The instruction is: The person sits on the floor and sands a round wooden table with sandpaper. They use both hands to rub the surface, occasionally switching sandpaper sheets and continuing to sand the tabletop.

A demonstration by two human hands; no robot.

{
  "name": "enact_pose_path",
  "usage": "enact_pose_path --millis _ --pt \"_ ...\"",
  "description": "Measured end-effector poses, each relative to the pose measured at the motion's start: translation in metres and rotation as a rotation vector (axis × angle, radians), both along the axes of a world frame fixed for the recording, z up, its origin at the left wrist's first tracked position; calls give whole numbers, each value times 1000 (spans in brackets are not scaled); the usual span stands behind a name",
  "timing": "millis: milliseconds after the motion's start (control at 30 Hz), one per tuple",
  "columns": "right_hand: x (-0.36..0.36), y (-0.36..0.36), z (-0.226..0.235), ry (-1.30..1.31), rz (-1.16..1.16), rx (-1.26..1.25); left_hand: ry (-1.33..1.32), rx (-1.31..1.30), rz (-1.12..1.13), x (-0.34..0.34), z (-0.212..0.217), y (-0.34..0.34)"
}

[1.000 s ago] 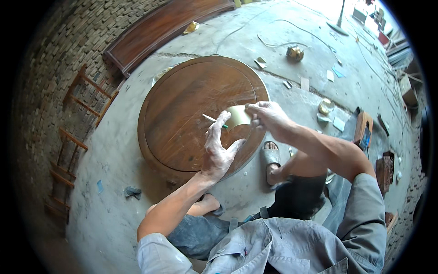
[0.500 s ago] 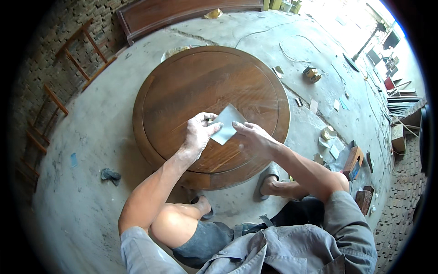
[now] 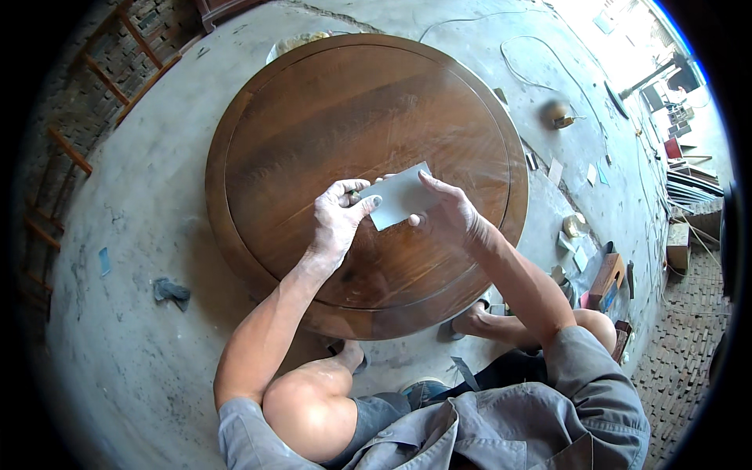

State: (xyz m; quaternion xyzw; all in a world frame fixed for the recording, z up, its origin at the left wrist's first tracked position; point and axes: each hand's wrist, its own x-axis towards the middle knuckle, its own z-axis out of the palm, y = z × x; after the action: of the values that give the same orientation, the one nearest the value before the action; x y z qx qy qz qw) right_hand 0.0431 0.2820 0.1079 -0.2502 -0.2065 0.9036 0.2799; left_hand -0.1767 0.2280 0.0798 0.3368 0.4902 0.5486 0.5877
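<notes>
Sheet of pale grey rectangular sandpaper (image 3: pixel 401 196) held flat just above round dark brown wooden surface (image 3: pixel 313 117), near its front half. Left hand (image 3: pixel 338 223) dusted white, grip clamped on sheet's left edge, thumb on top. Right hand (image 3: pixel 448 211) clamped on right edge, fingers (image 3: pixel 429 182) curled over upper corner. Grey concrete floor (image 3: pixel 125 313) around surface; crumpled grey rag (image 3: pixel 171 291) lying well left. Small wooden block (image 3: pixel 605 278) near right knee.
</notes>
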Motion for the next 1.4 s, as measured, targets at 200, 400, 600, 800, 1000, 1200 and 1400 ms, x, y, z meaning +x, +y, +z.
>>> enact_pose_path --millis 200,400,600,800,1000,1200,1400 --pt "-2 3 -5 62 7 -93 85 -28 -75 -4 -6 11" --pt "22 52 -24 32 -308 70 718 199 181 -25 -25 40" --pt "95 156 -75 -1757 -154 1621 1509 444 329 -86 -79 73" --pt "95 172 -102 -1866 -102 1598 1519 380 222 -85 -75 69" --pt "106 194 -95 -1798 -91 1657 1573 356 229 -88 -78 70" --pt "64 179 -94 -2280 325 1732 1626 333 229 -87 -73 69" --pt "102 201 -104 -1803 81 1865 1580 363 253 -83 -75 72"
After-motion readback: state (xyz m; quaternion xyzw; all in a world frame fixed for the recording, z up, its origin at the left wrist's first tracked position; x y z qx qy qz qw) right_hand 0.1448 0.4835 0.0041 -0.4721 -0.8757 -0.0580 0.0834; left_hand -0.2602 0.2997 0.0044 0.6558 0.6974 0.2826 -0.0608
